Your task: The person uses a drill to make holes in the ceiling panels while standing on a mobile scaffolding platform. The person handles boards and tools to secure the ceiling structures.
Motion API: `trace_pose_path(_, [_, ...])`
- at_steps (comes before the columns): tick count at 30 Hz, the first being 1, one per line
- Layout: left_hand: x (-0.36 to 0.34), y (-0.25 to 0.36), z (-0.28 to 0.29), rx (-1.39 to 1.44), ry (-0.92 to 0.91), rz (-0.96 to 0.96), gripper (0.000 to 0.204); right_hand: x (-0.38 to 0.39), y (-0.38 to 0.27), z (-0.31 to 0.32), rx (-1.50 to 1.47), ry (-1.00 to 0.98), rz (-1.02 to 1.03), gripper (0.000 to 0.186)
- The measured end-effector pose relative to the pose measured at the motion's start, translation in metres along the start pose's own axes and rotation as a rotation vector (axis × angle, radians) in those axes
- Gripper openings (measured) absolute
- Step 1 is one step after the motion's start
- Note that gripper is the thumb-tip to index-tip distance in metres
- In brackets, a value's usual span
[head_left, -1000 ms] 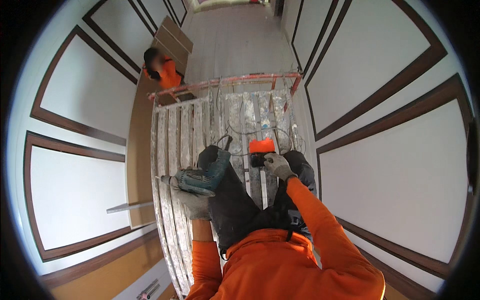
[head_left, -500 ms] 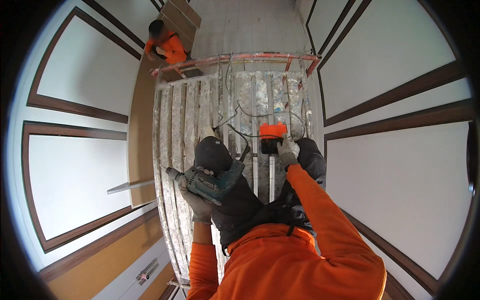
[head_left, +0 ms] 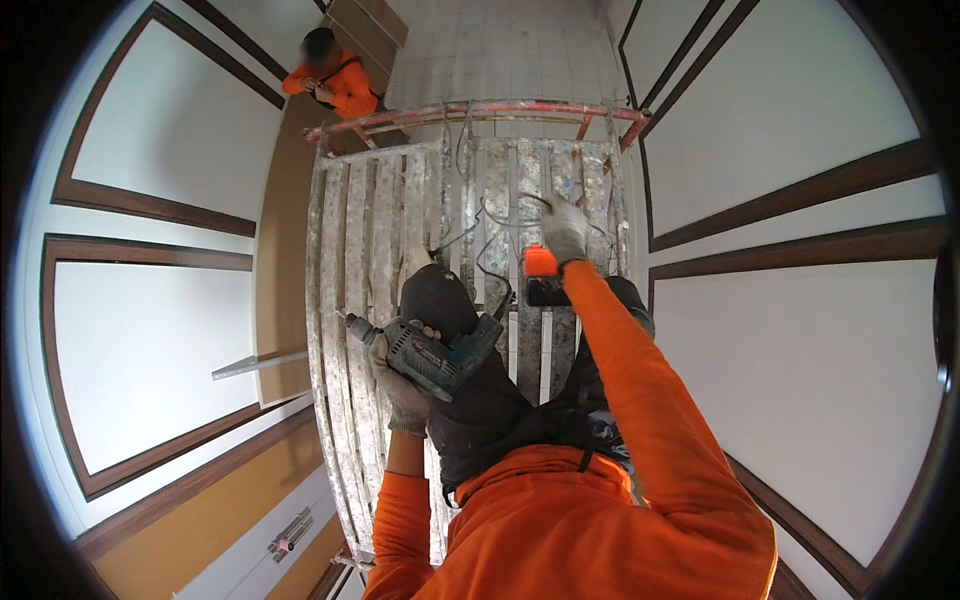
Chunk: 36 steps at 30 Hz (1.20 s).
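Note:
A dark teal power drill lies across my left knee, its bit pointing left. My gloved left hand grips it from below around the body. Out in front, my gloved right hand has its fingertips closed at the black power cable, just beyond an orange and black case. The case rests on the slatted platform beside my right leg, partly covered by my right forearm. From the drill's handle the cable runs forward in loose loops over the slats.
I sit on a paint-spattered slatted scaffold platform with a red rail at its far end. Beyond it, lower down, a person in orange stands at the left. Panelled white walls rise on both sides. A metal strip juts out at the left.
My right hand has left the case and moved forward to the cable, shifting its loops. My left hand keeps hold of the drill. The person in orange has brought both hands together.

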<state>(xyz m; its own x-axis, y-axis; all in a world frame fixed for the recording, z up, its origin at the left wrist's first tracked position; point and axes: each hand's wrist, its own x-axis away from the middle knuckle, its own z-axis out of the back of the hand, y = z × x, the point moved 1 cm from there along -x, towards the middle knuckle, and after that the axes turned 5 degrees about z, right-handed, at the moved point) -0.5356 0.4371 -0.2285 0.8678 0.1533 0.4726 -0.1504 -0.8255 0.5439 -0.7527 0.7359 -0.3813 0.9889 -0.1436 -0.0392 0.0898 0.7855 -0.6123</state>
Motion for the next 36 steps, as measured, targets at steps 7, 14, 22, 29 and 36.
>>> trace_pose_path(7, [-0.012,-0.008,0.000,-0.084,-0.014,-0.006,0.050,0.004,-0.071,-0.043,-0.259,-0.174,0.311,0.044])
trace_pose_path(14, [-0.013,-0.012,-0.009,-0.051,0.000,0.046,0.049,0.117,0.087,-0.054,-0.128,-0.043,0.008,0.022])
trace_pose_path(22, [-0.018,-0.006,0.004,-0.053,-0.040,0.046,0.052,0.139,0.115,-0.059,-0.008,-0.308,-0.280,0.030])
trace_pose_path(29, [-0.011,-0.001,0.004,-0.040,-0.027,0.053,0.057,0.124,0.104,-0.089,0.490,-0.629,-0.145,0.030])
trace_pose_path(36, [-0.015,-0.003,0.001,-0.036,-0.042,0.057,0.050,0.126,0.128,-0.115,0.361,-0.462,-0.334,0.021])
